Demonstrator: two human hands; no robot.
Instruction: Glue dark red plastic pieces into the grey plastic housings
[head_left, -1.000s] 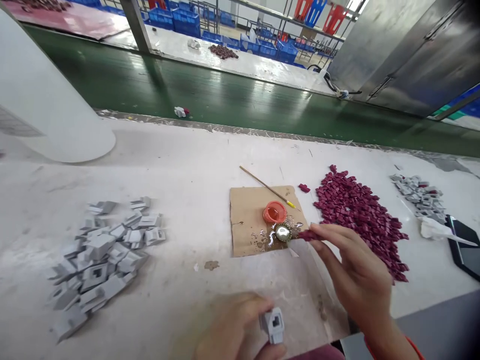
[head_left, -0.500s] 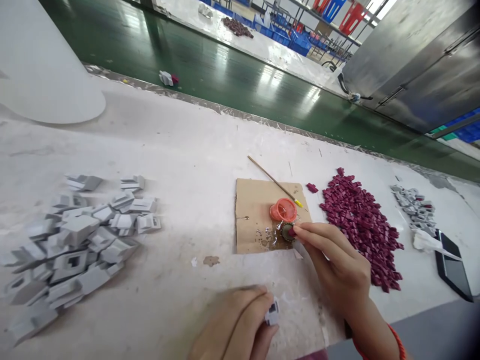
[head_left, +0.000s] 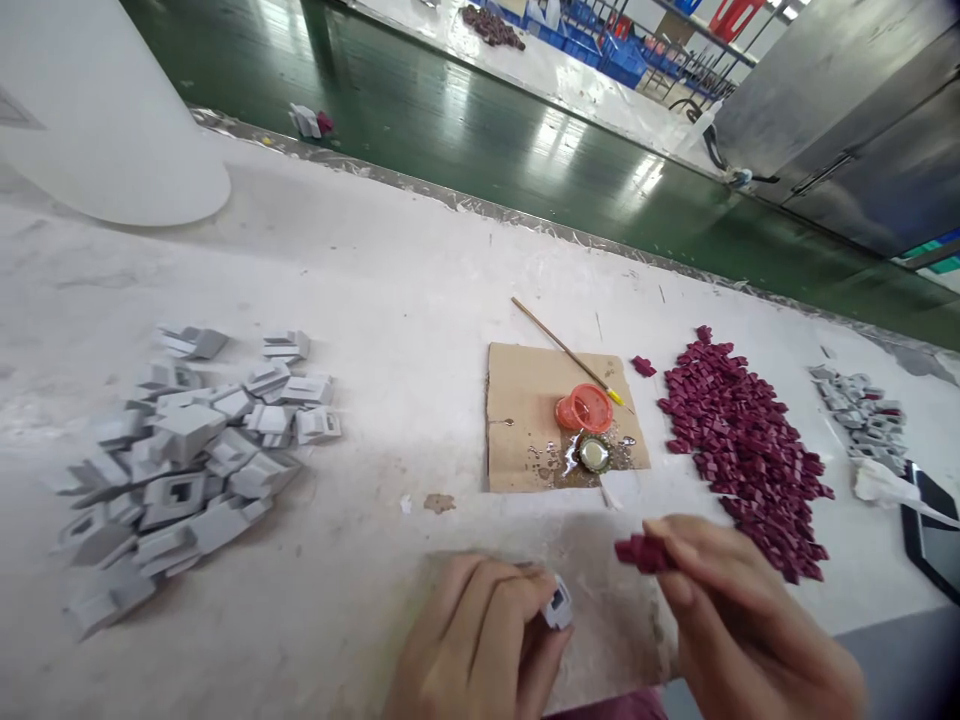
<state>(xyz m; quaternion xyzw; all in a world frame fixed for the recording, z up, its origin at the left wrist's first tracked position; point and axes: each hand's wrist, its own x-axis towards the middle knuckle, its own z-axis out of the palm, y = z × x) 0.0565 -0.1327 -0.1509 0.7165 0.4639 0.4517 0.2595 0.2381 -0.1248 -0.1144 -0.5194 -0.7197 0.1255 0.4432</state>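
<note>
left hand (head_left: pixel 480 640) clamps grey part (head_left: pixel 559 605) | right hand (head_left: pixel 742 620) pinches maroon piece (head_left: pixel 637 551) | cardboard (head_left: pixel 525 420) beyond

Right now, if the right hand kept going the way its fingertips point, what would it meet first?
Probably the grey part held in the left hand; the right hand, pinching a maroon piece, points leftward at it, though depth is unclear.

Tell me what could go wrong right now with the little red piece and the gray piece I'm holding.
The red piece sits only at the fingertips of the right hand, so it could slip onto the table. The gray part is mostly covered by the left hand, which may make lining the two up awkward. The open orange cap and the wet patches on the cardboard lie just ahead of both hands; a stray move might smear or tip them.
</note>
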